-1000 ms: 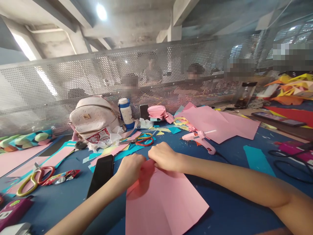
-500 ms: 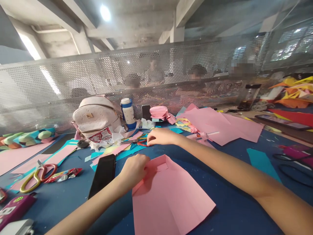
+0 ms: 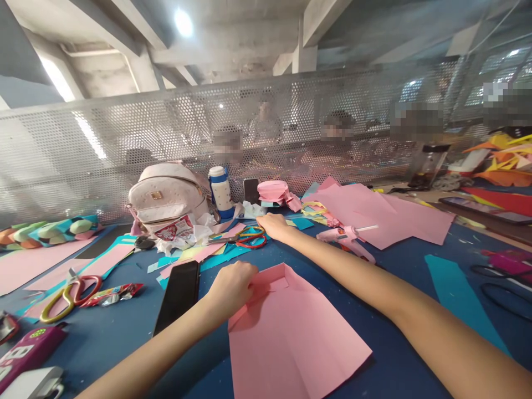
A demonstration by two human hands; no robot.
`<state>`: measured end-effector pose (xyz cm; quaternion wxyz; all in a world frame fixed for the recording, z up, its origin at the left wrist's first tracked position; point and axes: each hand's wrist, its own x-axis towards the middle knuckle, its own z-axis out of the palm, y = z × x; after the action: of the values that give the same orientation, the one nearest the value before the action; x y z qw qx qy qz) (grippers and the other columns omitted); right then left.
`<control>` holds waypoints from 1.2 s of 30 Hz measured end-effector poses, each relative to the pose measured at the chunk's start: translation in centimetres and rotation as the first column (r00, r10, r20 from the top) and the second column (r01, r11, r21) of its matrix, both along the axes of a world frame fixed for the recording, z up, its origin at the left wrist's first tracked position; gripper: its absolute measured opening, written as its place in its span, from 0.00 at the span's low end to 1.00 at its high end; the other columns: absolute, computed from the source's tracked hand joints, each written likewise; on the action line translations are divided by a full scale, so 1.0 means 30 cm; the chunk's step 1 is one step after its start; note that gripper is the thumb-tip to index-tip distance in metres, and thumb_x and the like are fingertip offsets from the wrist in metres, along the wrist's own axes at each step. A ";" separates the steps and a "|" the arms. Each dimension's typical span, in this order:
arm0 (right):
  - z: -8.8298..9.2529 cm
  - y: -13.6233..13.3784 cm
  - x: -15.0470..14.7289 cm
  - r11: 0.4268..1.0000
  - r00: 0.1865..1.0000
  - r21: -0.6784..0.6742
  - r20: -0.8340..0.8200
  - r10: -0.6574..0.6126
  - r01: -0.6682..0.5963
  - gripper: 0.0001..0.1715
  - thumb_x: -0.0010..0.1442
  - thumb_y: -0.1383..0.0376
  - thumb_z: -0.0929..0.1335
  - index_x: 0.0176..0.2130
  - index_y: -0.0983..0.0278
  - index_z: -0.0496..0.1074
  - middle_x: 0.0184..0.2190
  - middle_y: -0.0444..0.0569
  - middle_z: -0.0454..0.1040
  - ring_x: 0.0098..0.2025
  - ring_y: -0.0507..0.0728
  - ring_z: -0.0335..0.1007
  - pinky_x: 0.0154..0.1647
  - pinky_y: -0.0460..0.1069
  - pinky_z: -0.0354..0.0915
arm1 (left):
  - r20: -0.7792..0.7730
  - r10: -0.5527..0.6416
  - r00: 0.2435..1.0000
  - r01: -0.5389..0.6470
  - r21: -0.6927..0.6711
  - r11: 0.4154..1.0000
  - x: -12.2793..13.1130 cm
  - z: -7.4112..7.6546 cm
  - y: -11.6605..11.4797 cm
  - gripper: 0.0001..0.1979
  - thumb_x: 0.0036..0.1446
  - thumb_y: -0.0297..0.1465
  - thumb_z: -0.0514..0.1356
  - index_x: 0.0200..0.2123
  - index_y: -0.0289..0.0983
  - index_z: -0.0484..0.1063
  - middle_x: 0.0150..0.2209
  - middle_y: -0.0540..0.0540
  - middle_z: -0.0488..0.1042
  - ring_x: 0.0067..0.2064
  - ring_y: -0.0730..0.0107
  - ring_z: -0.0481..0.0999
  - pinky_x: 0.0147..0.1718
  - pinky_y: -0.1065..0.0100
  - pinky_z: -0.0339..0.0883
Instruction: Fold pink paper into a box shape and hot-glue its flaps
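My left hand (image 3: 233, 285) is closed on the upper left edge of a folded pink paper sheet (image 3: 297, 338), which lies on the blue table. A small folded flap stands up along the sheet's top. My right hand (image 3: 273, 226) reaches far forward, fingers curled down among paper scraps beside white tissue (image 3: 252, 210); whatever is under the fingertips is hidden. Just left of it lie scissors (image 3: 249, 238) with red and yellow handles. A pink glue gun (image 3: 348, 237) rests to the right of my right hand.
A black phone (image 3: 178, 296) lies left of the sheet, with a second pair of scissors (image 3: 70, 296) and a red wrapper (image 3: 114, 293) beyond. Behind stand a pale backpack (image 3: 166, 194) and a bottle (image 3: 221, 194). Large pink sheets (image 3: 382, 213) lie back right, before a perforated screen (image 3: 174, 127).
My right hand has moved forward and slightly right, away from the scissors, whose handles now show. The glue gun is now uncovered by my forearm. My left hand keeps its hold on the paper.
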<state>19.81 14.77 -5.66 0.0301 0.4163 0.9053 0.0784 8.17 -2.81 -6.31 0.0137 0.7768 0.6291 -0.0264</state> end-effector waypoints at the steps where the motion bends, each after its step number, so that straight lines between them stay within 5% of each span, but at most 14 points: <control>1: 0.001 0.005 0.001 1.000 1.000 0.003 0.015 0.011 -0.011 0.18 0.65 0.60 0.66 0.52 0.67 0.67 0.50 0.53 0.70 0.47 0.58 0.70 0.46 0.57 0.69 | 0.001 -0.002 1.000 0.002 -0.002 1.000 0.001 0.002 -0.001 0.09 0.49 0.21 0.52 0.28 0.38 0.68 0.34 0.46 0.76 0.38 0.62 0.77 0.28 0.70 0.58; 14: 0.024 0.032 0.005 0.989 0.986 0.073 0.119 0.118 -0.127 0.18 0.65 0.61 0.66 0.51 0.66 0.68 0.50 0.53 0.70 0.48 0.58 0.70 0.47 0.57 0.69 | 0.002 -0.026 1.000 0.026 -0.017 1.000 0.004 0.008 -0.009 0.09 0.50 0.20 0.52 0.29 0.38 0.68 0.34 0.45 0.75 0.39 0.62 0.77 0.31 0.70 0.62; 24: 0.091 -0.018 -0.017 0.978 0.998 0.208 0.047 -0.041 0.030 0.19 0.64 0.61 0.67 0.51 0.70 0.68 0.49 0.56 0.70 0.47 0.59 0.70 0.47 0.57 0.69 | -0.001 -0.031 1.000 0.031 -0.015 0.999 0.000 -0.002 -0.004 0.09 0.49 0.20 0.52 0.29 0.38 0.69 0.35 0.43 0.76 0.40 0.60 0.76 0.31 0.69 0.62; 31: 0.166 -0.142 0.008 0.974 0.999 0.224 -0.045 -0.002 0.012 0.10 0.65 0.68 0.64 0.43 0.70 0.73 0.40 0.56 0.75 0.43 0.60 0.73 0.40 0.53 0.68 | -0.002 -0.024 1.000 0.024 -0.024 0.999 -0.002 0.000 -0.003 0.09 0.48 0.20 0.53 0.30 0.38 0.68 0.36 0.44 0.75 0.39 0.61 0.77 0.29 0.69 0.61; 36: 0.201 -0.285 0.083 0.967 0.988 0.251 -0.131 0.086 -0.050 0.21 0.64 0.74 0.59 0.53 0.63 0.68 0.34 0.55 0.78 0.38 0.61 0.75 0.31 0.50 0.59 | 0.012 -0.025 1.000 0.025 -0.017 1.000 0.001 0.005 -0.007 0.07 0.51 0.22 0.52 0.29 0.38 0.68 0.35 0.45 0.75 0.38 0.61 0.76 0.29 0.69 0.60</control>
<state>22.30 6.20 0.36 -0.0886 0.3900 0.9022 0.1617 8.20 -3.02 -6.15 0.0237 0.7845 0.6190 -0.0273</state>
